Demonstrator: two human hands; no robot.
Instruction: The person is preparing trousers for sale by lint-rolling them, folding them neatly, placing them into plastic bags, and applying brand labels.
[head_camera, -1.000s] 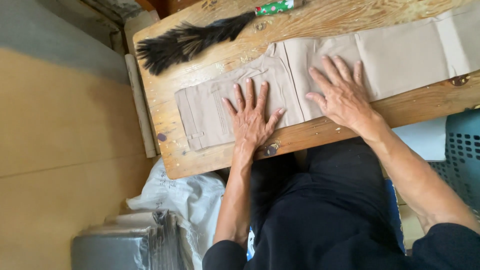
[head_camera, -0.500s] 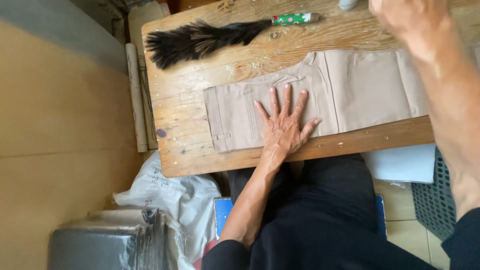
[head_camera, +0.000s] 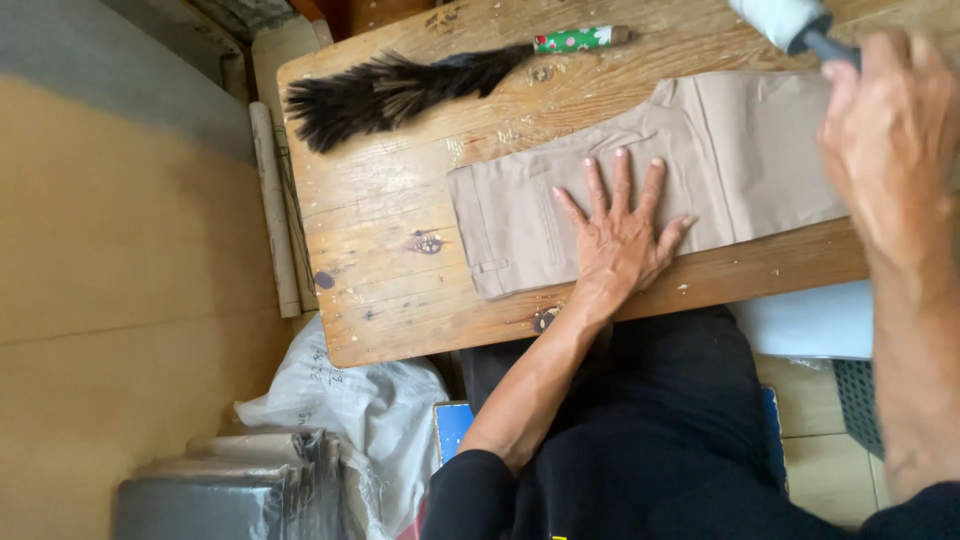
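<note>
Beige trousers (head_camera: 730, 150) lie flat on a worn wooden table (head_camera: 390, 300), waistband toward the left. My left hand (head_camera: 620, 235) presses palm-down on them near the front edge, fingers spread. My right hand (head_camera: 890, 140) is raised close to the camera at the far right, above the trousers. It is closed around the dark handle of a roller tool with a pale cylindrical head (head_camera: 785, 18), which pokes out at the top edge.
A dark feather duster (head_camera: 400, 85) with a green patterned handle lies along the table's far side. Beside the table are a pale rolled tube (head_camera: 272, 210), a white plastic bag (head_camera: 350, 400), a grey wrapped stack (head_camera: 225, 490) and a dark basket (head_camera: 860, 400).
My right hand has lifted off the trousers, swung up to the right and now grips the roller tool. My left hand stays flat on the fabric.
</note>
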